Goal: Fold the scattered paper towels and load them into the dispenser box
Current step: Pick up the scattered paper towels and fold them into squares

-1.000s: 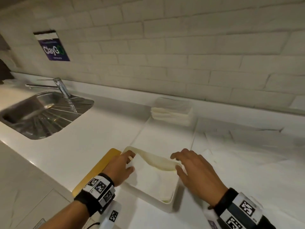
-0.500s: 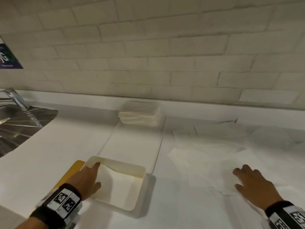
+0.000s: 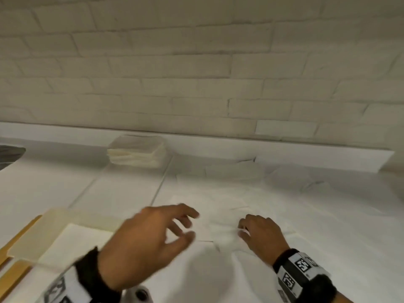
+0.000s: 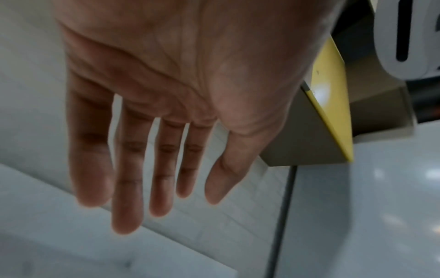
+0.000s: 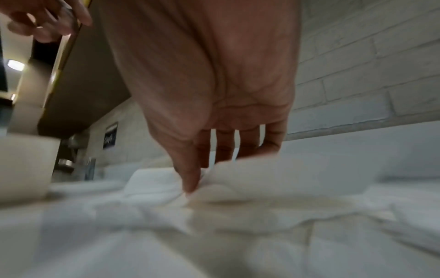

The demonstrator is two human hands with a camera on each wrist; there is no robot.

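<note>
A cream dispenser box point(image 3: 32, 232) sits at the lower left with a folded towel point(image 3: 74, 241) lying in it. Loose white paper towels point(image 3: 236, 171) lie spread over the counter to its right. My right hand point(image 3: 241, 229) pinches a raised fold of one paper towel point(image 3: 220, 228); in the right wrist view the thumb point(image 5: 188, 180) and fingers squeeze that fold point(image 5: 250, 178). My left hand point(image 3: 188, 224) hovers just left of the same towel, blurred. Its fingers point(image 4: 126, 216) are straight and spread, holding nothing.
A stack of folded towels point(image 3: 136, 154) stands against the brick wall behind the box. A yellow-brown board point(image 3: 15, 239) lies under the box's left side. The sink edge point(image 3: 8, 154) shows at the far left.
My left hand has left the box and swung right toward the loose towel. My right hand has slid left and pinched up a fold. The view has shifted right.
</note>
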